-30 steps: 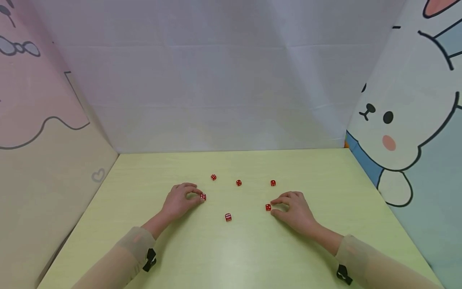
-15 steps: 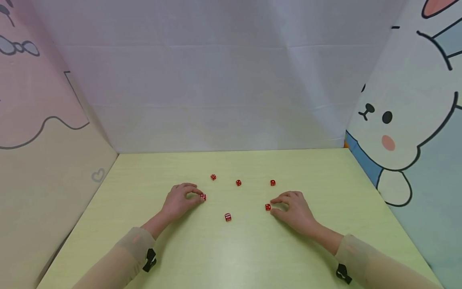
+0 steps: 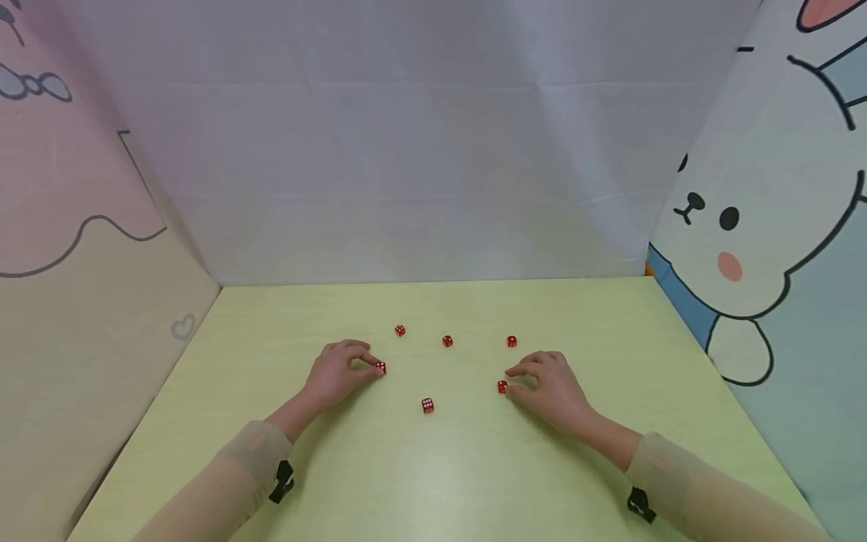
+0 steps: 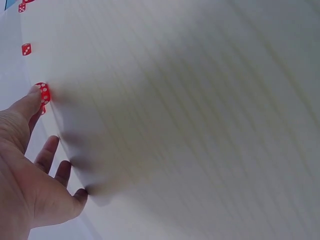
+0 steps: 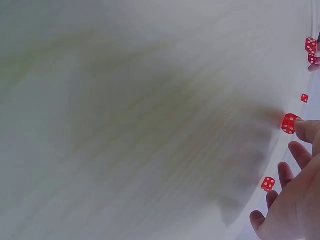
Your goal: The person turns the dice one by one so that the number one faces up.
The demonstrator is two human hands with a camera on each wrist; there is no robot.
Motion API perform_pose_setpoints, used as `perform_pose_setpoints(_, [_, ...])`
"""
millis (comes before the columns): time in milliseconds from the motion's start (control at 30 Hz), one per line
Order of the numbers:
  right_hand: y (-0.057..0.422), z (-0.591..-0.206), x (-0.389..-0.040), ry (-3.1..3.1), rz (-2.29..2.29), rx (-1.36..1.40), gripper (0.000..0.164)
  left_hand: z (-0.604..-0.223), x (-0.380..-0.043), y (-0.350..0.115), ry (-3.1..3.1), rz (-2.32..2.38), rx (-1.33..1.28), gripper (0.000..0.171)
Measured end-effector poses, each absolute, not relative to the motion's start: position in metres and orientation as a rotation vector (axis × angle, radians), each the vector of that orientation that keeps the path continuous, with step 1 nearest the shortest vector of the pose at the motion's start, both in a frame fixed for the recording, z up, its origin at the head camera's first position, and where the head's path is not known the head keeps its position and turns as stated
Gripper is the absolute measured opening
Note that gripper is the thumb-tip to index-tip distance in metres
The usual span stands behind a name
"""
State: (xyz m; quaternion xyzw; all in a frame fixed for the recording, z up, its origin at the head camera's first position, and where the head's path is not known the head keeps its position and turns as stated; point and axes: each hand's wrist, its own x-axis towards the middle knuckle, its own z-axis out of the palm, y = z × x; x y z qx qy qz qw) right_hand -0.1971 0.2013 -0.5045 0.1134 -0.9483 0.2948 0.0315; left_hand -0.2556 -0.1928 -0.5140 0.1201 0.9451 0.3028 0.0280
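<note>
Several red dice with white pips lie spread over the pale wooden table. My left hand (image 3: 339, 374) pinches one die (image 3: 381, 368) between thumb and index finger. The left wrist view shows the thumb on that die (image 4: 45, 93), its other fingers apart from it. My right hand (image 3: 552, 391) is at another die (image 3: 502, 386), with the thumb by its near side. In the right wrist view the thumb tip meets or overlaps this die (image 5: 289, 123), while the other fingers are spread away from it.
Beyond the hands lie three more dice: a left one (image 3: 400, 330), a middle one (image 3: 448, 341) and a right one (image 3: 512, 341). A nearer die (image 3: 428, 405) sits between the hands. White cloth (image 3: 433, 150) stands behind the table (image 3: 433, 482), with printed panels at both sides.
The right hand has shifted very slightly up and left at its die. The left hand keeps its pinch, and the dice stay where they were.
</note>
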Motion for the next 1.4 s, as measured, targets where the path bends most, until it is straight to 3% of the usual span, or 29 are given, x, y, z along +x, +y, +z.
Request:
perform_pose_setpoints(367, [0.196,-0.500,-0.201,-2.915,0.683,0.473,0.016,-0.513,-0.256,-0.194,2.910,0.935,0.383,0.017])
perform_pose_setpoints(1400, [0.195,-0.494,-0.204,-2.941,0.665,0.507,0.007,-0.504,-0.251,-0.192,2.915,0.949,0.386,0.015])
